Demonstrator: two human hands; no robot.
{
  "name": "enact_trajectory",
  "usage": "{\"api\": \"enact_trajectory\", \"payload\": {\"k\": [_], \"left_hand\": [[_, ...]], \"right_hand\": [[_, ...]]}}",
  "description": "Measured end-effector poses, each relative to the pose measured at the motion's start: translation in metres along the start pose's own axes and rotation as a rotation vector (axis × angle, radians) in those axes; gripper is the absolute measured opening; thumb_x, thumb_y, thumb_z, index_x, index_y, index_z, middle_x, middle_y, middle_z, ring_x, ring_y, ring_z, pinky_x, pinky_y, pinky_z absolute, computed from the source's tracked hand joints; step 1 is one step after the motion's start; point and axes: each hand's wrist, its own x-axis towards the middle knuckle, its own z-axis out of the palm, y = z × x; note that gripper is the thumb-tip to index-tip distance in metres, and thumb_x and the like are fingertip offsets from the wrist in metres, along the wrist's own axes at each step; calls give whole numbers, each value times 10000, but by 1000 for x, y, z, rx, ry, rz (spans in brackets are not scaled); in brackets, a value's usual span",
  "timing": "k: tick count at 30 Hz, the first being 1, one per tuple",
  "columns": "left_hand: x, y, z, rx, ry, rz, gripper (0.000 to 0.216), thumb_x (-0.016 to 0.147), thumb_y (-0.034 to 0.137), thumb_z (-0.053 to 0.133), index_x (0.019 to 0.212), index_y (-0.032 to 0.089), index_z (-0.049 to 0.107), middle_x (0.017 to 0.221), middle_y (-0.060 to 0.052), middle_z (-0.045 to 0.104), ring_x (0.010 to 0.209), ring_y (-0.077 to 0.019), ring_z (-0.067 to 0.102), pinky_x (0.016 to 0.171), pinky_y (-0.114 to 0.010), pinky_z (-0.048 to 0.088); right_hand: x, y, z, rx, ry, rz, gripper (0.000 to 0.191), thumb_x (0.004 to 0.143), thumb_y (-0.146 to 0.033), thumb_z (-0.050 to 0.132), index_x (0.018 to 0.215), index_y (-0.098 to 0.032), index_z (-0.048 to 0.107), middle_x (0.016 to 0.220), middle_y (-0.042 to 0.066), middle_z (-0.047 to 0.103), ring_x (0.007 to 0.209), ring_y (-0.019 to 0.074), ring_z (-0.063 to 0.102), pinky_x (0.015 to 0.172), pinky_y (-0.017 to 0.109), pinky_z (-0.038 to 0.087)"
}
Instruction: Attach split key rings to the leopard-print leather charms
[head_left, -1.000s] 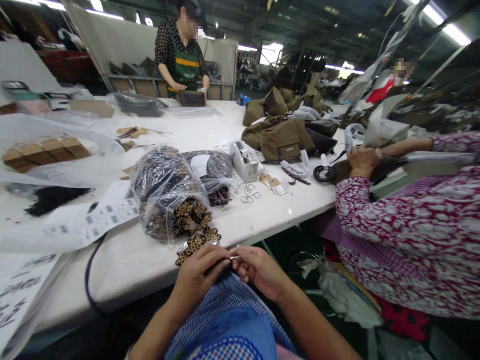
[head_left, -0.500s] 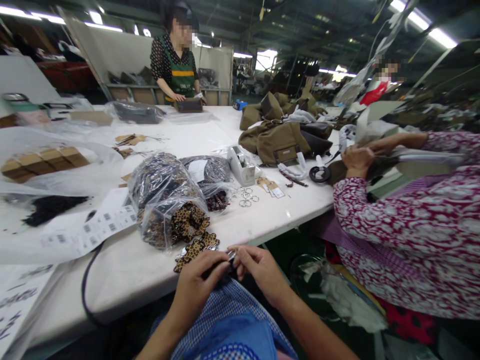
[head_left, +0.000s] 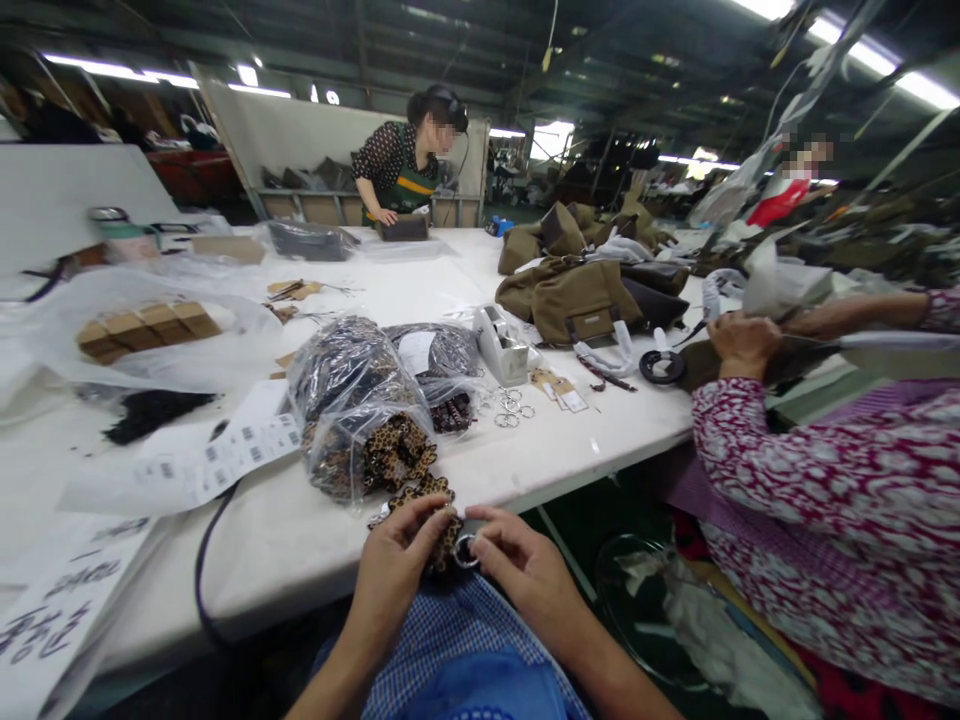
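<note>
My left hand (head_left: 394, 555) is closed on a leopard-print piece with a scalloped edge (head_left: 445, 545), held just off the table's front edge. In my right hand (head_left: 521, 560), thumb and fingers pinch a silvery split ring (head_left: 465, 551), which touches or overlaps the piece; whether they are linked I cannot tell. More leopard-print pieces (head_left: 412, 490) lie at the table edge behind my left hand. Beyond them a clear plastic bag (head_left: 341, 400) bulges with similar pieces. Several loose metal rings (head_left: 511, 410) lie farther back, beside brown and white hang tags (head_left: 561, 390).
A tape dispenser (head_left: 501, 348) stands behind the rings. Brown bags (head_left: 577, 300) are heaped at the back right. A co-worker's patterned sleeve (head_left: 787, 430) is close on my right. A label sheet (head_left: 225, 450) and black cord (head_left: 206, 570) lie left. Another person (head_left: 405, 165) stands across the white table (head_left: 315, 545).
My view has swung a little left. My hands have turned, so the ring and the leopard-print piece now show between them. The person across the table has leaned forward.
</note>
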Motion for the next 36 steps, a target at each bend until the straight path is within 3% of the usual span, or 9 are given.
{"api": "enact_trajectory", "payload": {"k": [3,8,10,15,18,21,31,33,36], "left_hand": [[-3,5,4,-3,-38,6,365,729,452,755,971,178,746,955,-78,772,890,-242,711,813,-312,551],[-10,6,3,-142,-64,1,449,904,497,535,1225,199,630,1232,-96,680,1099,-246,648,936,-360,526],[-11,1,1,-128,-74,43,446,887,482,568,1227,197,607,1247,-104,659,1120,-255,631,946,-371,521],[-11,-19,3,-153,-111,78,512,638,330,839,1064,206,583,1066,-84,683,981,-249,674,787,-333,585],[-11,-21,8,-194,-123,9,396,666,315,823,944,193,569,840,-25,693,765,-182,693,732,-305,586],[-11,-18,8,-205,-96,-15,318,695,361,796,862,170,604,764,-18,701,714,-176,700,724,-297,587],[-5,-10,-5,-44,-21,21,311,735,419,747,916,170,706,830,-42,738,769,-209,704,728,-294,583],[-2,-6,-9,11,-41,71,288,773,427,707,913,176,696,857,-43,721,786,-208,693,732,-300,580],[1,5,-18,192,-40,244,229,831,409,639,859,185,670,925,-57,692,874,-213,670,806,-315,556]], "right_hand": [[1,-1,6,-96,-28,-62,150,845,-330,680,850,-231,793,1160,87,688,1121,265,606,983,354,446],[9,3,11,10,72,4,207,844,-376,678,864,-202,789,948,77,735,774,210,666,730,321,537],[10,7,13,148,121,88,262,824,-417,698,907,-183,779,928,77,735,716,190,652,686,313,544],[12,15,14,370,282,185,322,765,-434,762,932,-159,766,891,69,731,728,177,648,713,310,551],[13,15,14,430,339,191,326,732,-423,794,929,-165,765,903,62,733,740,171,652,733,309,557],[14,15,16,468,337,181,313,719,-409,807,908,-163,766,915,58,734,804,182,659,778,310,557],[14,17,21,506,284,157,318,770,-420,761,909,-135,747,942,83,733,909,224,659,883,367,534],[15,16,21,482,236,151,315,786,-425,742,902,-133,744,952,92,727,916,230,659,884,371,536],[14,12,16,343,189,120,315,806,-446,708,864,-138,741,1147,128,669,1015,264,636,822,340,559]]}}
